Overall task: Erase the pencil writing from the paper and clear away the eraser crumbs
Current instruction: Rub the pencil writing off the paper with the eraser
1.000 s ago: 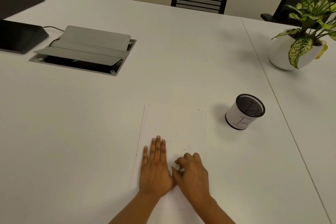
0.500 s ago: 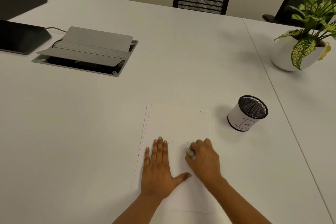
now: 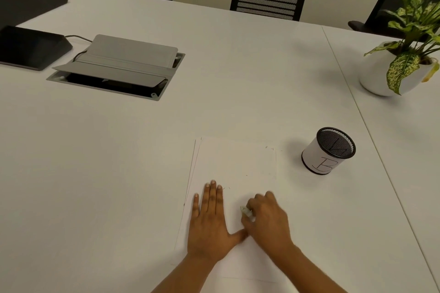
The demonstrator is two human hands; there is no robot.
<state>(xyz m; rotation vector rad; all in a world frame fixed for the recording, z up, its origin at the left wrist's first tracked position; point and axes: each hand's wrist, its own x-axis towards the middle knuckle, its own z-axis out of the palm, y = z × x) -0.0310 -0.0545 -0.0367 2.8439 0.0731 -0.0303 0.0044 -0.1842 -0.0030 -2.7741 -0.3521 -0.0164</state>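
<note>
A white sheet of paper (image 3: 235,162) lies on the white table (image 3: 119,173) in front of me. My left hand (image 3: 209,223) rests flat on the paper's left half, fingers spread, holding it down. My right hand (image 3: 266,219) is closed around a small white eraser (image 3: 246,211), whose tip shows at the fingers and touches the paper. A few faint dark specks of pencil marks or crumbs (image 3: 226,188) sit just beyond my left fingertips and near the paper's far right corner. My right hand is motion-blurred.
A white mesh-topped pen cup (image 3: 327,152) marked with a letter stands right of the paper. A potted plant (image 3: 390,71) is at the far right. A grey cable box with open lid (image 3: 119,66) and a black device (image 3: 28,47) lie far left. Chairs stand behind the table.
My right hand with the eraser swung right across the paper, then came back left toward my left thumb. My left hand stayed pressed flat on the sheet.
</note>
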